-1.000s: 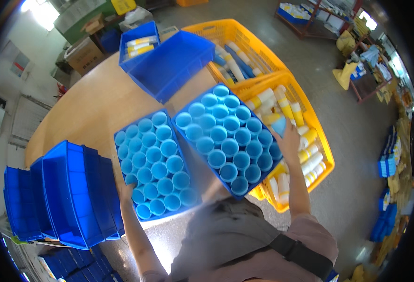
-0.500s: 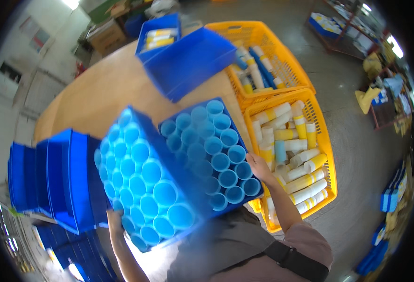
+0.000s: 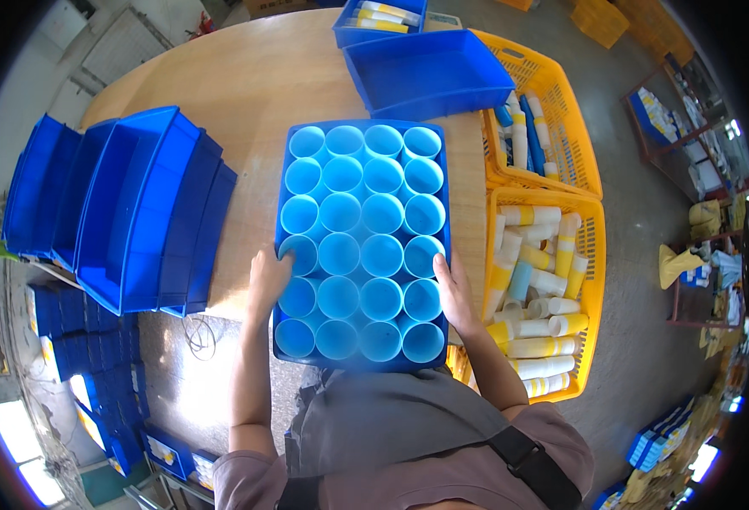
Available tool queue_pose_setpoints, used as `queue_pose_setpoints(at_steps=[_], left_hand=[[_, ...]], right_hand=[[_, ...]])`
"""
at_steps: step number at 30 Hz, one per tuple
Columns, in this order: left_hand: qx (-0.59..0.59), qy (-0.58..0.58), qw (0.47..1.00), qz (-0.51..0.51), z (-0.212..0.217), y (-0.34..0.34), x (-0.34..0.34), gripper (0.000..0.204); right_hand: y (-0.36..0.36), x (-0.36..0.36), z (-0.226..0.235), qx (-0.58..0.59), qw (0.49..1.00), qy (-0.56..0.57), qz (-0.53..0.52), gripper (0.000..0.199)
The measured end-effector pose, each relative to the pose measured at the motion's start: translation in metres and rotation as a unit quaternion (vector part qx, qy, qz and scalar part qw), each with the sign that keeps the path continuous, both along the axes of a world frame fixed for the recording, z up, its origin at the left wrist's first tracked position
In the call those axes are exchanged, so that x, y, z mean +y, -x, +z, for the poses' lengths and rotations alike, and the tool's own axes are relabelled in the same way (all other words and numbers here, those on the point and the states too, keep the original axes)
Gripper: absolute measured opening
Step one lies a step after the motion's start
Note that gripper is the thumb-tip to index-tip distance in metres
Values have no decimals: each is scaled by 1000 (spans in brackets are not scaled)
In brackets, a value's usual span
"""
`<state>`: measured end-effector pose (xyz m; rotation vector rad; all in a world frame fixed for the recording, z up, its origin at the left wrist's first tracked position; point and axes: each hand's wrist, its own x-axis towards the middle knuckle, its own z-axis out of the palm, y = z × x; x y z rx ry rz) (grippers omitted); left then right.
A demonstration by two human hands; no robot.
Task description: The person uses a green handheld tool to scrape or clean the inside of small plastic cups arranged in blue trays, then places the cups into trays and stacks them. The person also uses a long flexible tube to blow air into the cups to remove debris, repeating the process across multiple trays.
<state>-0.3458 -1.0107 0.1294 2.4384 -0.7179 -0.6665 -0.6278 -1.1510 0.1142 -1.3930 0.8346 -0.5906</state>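
A blue plastic bin is in front of my waist, at the near edge of the table. It is packed with rows of upright, round, light-blue tubes, their open mouths facing up. My left hand is closed on the bin's left side, thumb at the rim by a tube. On the opposite side my right hand grips the bin, its thumb along the rim. Most of the fingers of both hands are hidden against the outer walls. Whether the bin's underside touches the table cannot be seen.
An empty blue bin lies beyond, beside a smaller blue bin of tubes. Yellow crates with white and yellow tubes stand at the right. Nested blue bins occupy the table's left; more blue bins are stacked below.
A tilted block of light-blue tubes at the left, beside a second bin of tubes, no longer shows separately. One level, straight bin now sits between my hands. My view has turned.
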Motion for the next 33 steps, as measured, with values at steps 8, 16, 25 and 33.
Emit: queue_pose_setpoints(at_steps=[8, 16, 25, 33], left_hand=[[-373, 168, 895, -177, 28, 12, -57, 63], [-173, 209, 960, -66, -5, -33, -23, 80], [491, 276, 822, 78, -15, 3, 53, 78], [436, 348, 827, 73, -37, 36, 157, 89]], right_hand=[[1, -1, -16, 5, 999, -31, -35, 69], [3, 3, -34, -63, 961, -258, -75, 77], [-9, 79, 18, -71, 996, -45, -10, 70], [-3, 131, 19, -11, 995, -87, -57, 71]])
